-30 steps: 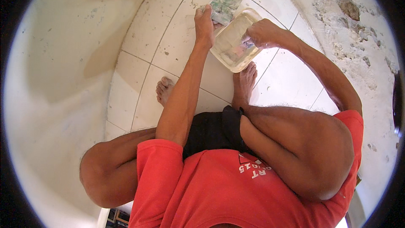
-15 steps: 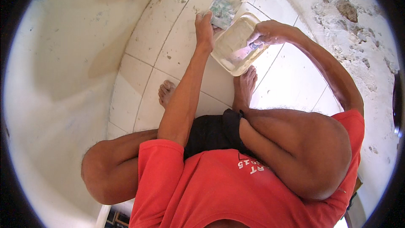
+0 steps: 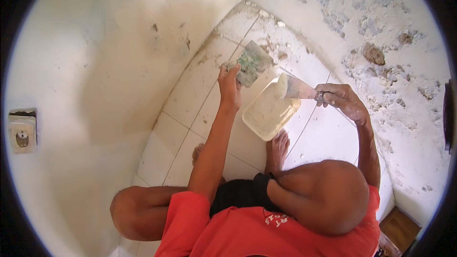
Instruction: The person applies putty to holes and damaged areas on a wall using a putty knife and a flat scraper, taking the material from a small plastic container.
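My left hand grips one edge of a flat, roughly square plate, smeared green and grey, with the thumb on top. My right hand is closed round the handle of a putty knife. Pale filler clings along the knife's wide front edge, which hangs over the rim of a tub. That cream plastic tub stands on the tiles in front of my feet, with whitish filler inside. The plate is just beyond the tub's far left side.
Stained walls meet in a corner ahead; the right wall is pitted and flaking. Crumbs of debris lie on the white floor tiles. A socket sits in the left wall, and a brown wooden piece stands at lower right.
My right hand has lifted the putty knife out of the tub and moved right, bringing up filler on its blade. The plate stays in my left hand. The view has shifted, showing more wall.
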Tool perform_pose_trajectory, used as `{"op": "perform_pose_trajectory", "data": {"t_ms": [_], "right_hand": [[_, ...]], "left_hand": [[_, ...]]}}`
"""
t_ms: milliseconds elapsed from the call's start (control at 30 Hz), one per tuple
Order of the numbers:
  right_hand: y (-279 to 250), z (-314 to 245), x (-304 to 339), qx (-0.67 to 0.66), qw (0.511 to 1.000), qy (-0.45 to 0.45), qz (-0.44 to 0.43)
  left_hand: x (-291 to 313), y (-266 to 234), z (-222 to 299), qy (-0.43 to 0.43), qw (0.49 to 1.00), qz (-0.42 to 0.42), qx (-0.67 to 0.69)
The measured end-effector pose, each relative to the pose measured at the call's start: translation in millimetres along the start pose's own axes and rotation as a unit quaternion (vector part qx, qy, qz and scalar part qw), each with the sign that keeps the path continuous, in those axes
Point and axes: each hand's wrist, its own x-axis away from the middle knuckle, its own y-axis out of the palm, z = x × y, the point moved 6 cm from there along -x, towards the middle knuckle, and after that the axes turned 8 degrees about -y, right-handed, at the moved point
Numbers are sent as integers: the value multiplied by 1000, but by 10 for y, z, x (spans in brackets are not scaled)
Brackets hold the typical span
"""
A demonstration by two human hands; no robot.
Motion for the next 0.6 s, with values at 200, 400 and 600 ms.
{"op": "perform_pose_trajectory", "data": {"t_ms": [200, 400, 600], "right_hand": [[-259, -619, -32, 67, 970, -161, 167], [-239, -996, -202, 205, 905, -301, 218], [-128, -1091, -183, 334, 834, -367, 243]], "left_hand": [[117, 518, 339, -43, 996, -84, 3], [473, 985, 749, -91, 989, -116, 21], [553, 1009, 896, -76, 985, -146, 57]]}}
